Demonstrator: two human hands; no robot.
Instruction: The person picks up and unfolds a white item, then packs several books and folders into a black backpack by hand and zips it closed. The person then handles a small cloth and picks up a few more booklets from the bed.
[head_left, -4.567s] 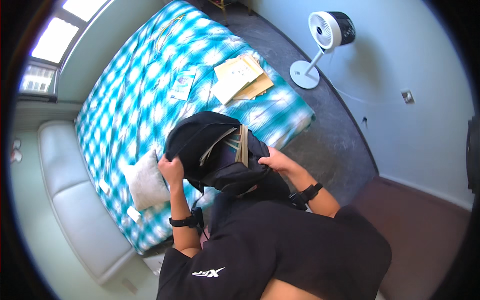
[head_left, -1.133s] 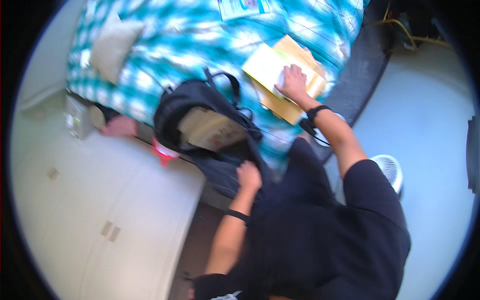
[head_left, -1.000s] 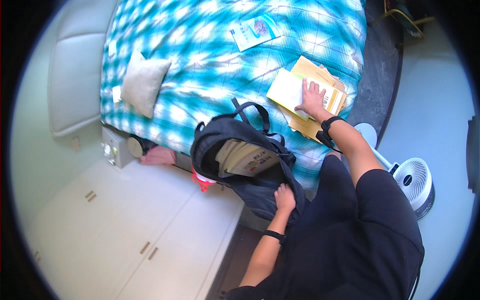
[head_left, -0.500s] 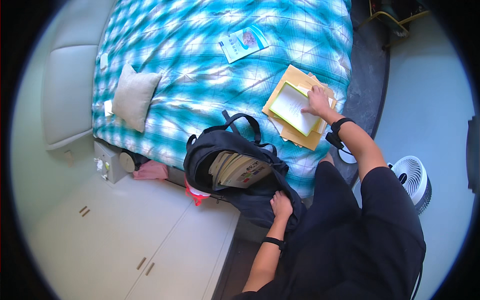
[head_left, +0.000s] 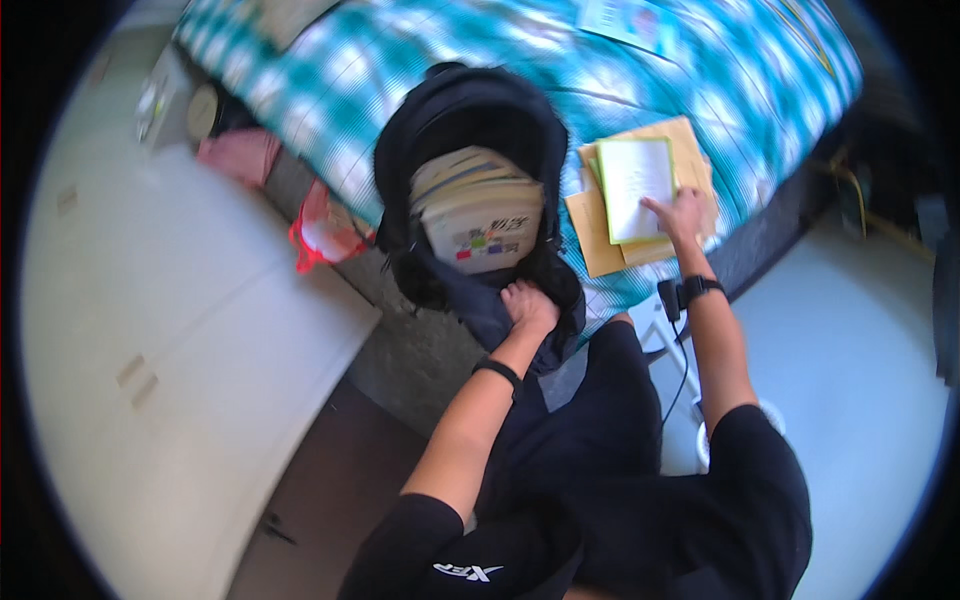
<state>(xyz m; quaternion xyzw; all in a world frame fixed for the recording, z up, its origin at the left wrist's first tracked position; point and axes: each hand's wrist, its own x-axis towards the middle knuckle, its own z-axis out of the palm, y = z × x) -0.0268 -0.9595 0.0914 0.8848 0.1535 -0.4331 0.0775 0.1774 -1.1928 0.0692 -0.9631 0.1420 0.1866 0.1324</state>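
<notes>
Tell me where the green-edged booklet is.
Head view, upper right: the booklet tops a yellow envelope stack on the bed, under the right hand, beside the backpack.

Black backpack (head_left: 470, 130); bedspread (head_left: 720, 70) checked teal and white; yellow envelopes (head_left: 600, 240); green-edged white booklet (head_left: 635, 185); red bag (head_left: 320, 230).

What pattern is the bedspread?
A teal and white check on the bedspread, seen in the head view.
</notes>
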